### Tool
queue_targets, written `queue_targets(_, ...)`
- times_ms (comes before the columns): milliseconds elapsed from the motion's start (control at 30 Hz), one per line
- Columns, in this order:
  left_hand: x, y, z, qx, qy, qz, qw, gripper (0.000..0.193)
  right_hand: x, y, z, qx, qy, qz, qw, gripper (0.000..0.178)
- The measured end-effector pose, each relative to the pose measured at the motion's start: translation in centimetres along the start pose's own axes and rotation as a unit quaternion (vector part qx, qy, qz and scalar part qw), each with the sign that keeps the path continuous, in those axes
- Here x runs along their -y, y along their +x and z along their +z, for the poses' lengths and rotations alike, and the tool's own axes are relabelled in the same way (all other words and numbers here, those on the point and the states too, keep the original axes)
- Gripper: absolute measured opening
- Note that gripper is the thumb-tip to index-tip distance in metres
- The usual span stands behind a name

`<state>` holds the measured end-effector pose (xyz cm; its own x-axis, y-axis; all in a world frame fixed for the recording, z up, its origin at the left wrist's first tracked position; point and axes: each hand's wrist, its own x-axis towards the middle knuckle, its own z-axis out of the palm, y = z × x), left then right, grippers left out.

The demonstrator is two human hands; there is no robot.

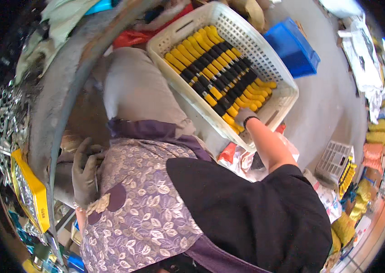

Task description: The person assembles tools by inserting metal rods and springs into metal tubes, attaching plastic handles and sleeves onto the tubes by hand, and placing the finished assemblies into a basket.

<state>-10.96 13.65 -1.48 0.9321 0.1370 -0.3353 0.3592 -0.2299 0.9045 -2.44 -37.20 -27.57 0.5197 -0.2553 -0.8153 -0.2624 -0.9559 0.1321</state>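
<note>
A white perforated plastic crate (178, 35) stands beyond my knees, holding rows of yellow-and-black tool handles (210, 68). They lie side by side, with yellow curved ends towards both long sides of the rows. My right hand (246, 115), in a grey glove with a dark band at the wrist, reaches into the crate's near right part. Its fingers are closed at the yellow end of one handle, partly hidden by the hand. My left hand (86, 170), also in a grey glove, is raised beside my lap at the bench edge. Its fingers are apart and hold nothing.
A metal-edged bench (58, 113) curves along my left, with many small metal parts (6, 120) and a yellow bin (31, 191). Behind the crate stands a blue bin (292, 48). At right are another crate (334, 159) and several filled bags (378, 132).
</note>
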Motion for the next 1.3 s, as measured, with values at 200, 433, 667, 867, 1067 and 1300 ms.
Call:
queue_targets(200,3.6,-1.0,-2.9,0.002,-0.046,-0.001,0.999,0.049,1.5,1.4,0.1,0.008,-0.144,0.003,0.99,0.051)
queue_targets(433,4.9,-2.7,-3.4,-0.028,-0.094,-0.029,0.995,0.046,2.5,4.2,0.8,-0.147,0.214,-0.152,0.954,0.05)
queue_targets(667,6.6,-1.9,-4.3,-0.059,-0.059,-0.006,0.997,0.047,3.5,3.2,0.8,-0.185,0.187,-0.163,0.951,0.05)
queue_targets(867,3.1,-2.6,-4.6,-0.054,-0.008,0.025,0.998,0.042,4.4,6.4,0.3,-0.205,0.241,-0.222,0.922,0.064)
queue_targets(1067,4.1,-4.4,-6.8,-0.094,0.098,0.093,0.986,0.041,18.0,-10.0,-12.2,-0.413,0.38,-0.442,0.7,0.046)
queue_targets(1300,4.0,-5.7,-7.4,-0.074,0.115,0.163,0.977,0.037,43.0,-35.7,-21.7,-0.321,0.045,-0.846,0.422,0.029)
